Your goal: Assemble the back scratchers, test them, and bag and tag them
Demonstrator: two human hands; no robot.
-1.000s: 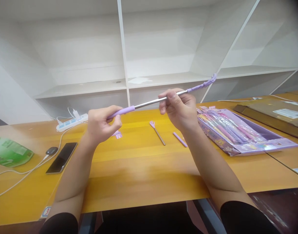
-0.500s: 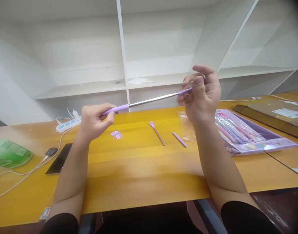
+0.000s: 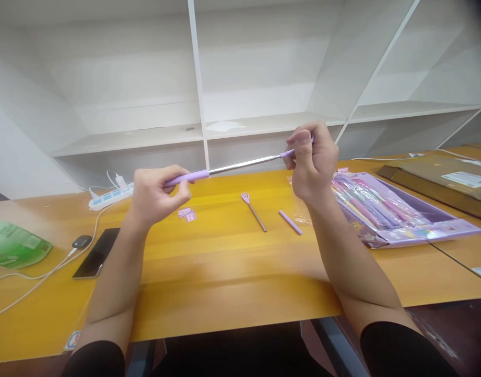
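Rod (image 3: 244, 164) could bend if left grip (image 3: 156, 193), holding its handle (image 3: 199, 175), and right grip (image 3: 314, 159), clasping its tip (image 3: 286, 154), pull off-axis.

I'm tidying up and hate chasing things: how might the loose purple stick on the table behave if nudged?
The purple stick would probably roll: it looks slim and round on the flat table. It is likely light, being so thin. Its straight outline hints at stiffness, though its material is unclear.
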